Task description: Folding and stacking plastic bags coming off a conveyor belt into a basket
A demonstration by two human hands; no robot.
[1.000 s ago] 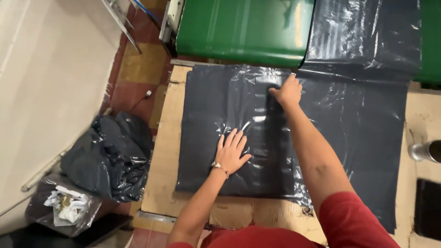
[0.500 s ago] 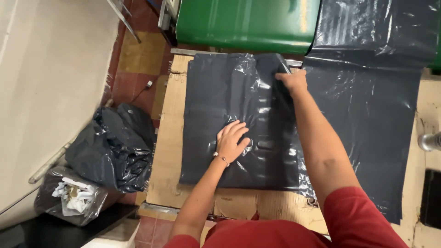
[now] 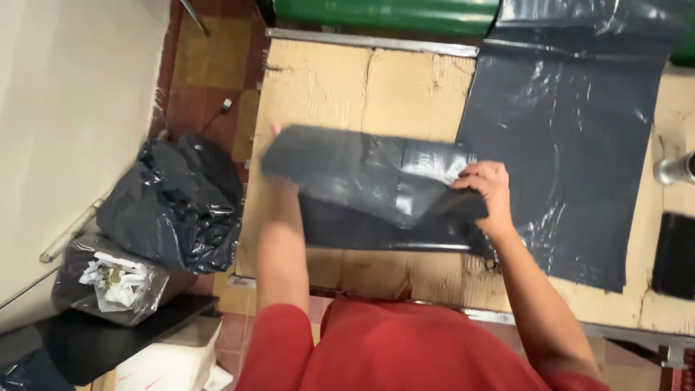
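Far out to the side of the left hand, down on the floor, a stuffed black bin bag point(image 3: 174, 206) slumps against the wall, with a clear sack of crumpled paper point(image 3: 108, 279) just below it. Now the left hand point(image 3: 279, 156) itself: it is mostly hidden behind the dark grey plastic bag point(image 3: 362, 174), only a fingertip peeking over the top edge, so it looks closed on that corner, though I cannot see the grip itself. The bag hangs lifted between both hands, half folded, its lower edge brushing the cardboard-covered table point(image 3: 362, 80). The right hand point(image 3: 485, 192) is curled shut, pinching the other corner with the film bunched under the fingers.

Risks: this film is slick, and a loose pinch on the hidden side could let that corner slide out and the fold collapse. Just beyond the right hand lies a second grey sheet point(image 3: 572, 145); static or a draught could drag its edge along. Further right, a metal cylinder point(image 3: 677, 169) stands near the table edge, within elbow's reach of a knock.
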